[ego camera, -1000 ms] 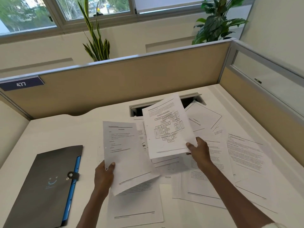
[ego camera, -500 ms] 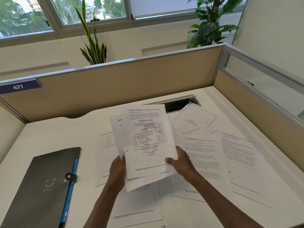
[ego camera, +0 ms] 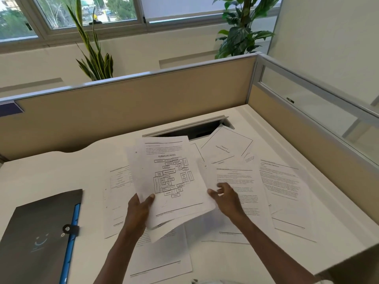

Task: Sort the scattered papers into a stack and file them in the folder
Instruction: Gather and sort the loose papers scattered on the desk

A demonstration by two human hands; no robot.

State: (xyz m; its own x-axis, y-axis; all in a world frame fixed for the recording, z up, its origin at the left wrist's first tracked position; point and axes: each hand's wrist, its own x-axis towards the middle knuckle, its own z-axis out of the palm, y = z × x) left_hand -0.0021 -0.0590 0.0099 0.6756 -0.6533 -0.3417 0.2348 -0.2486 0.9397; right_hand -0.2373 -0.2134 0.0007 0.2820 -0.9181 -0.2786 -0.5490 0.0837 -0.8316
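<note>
We hold a small stack of papers (ego camera: 170, 177) in our left hand (ego camera: 139, 210), lifted off the white tabletop (ego camera: 51, 177). The thumb lies on the front of the top sheet, which carries a boxed workflow diagram, and the fingers are curled behind, pinching the lower left corner. At least two more sheet edges peek out behind and below the top one; we cannot count the stack exactly.

Our right hand (ego camera: 227, 196) sits just beside the stack's lower right corner with its fingers loosely spread and holding nothing; whether the fingertips touch the paper edge we cannot tell, since the hand is blurred.

Loose sheets lie flat around and under the stack. We count about six: a tilted chapter title page (ego camera: 226, 147) near the cable slot (ego camera: 190, 130), a text page under the right hand (ego camera: 242, 177), another text page to its right (ego camera: 285, 185), a table page on the left (ego camera: 120, 179), and two more near us, partly covered by our forearms.

One dark folder (ego camera: 37, 238) with a blue spine edge and a snap strap lies closed on the left of the tabletop, well apart from the stack.

Two potted plants stand behind the partition (ego camera: 143, 95).
</note>
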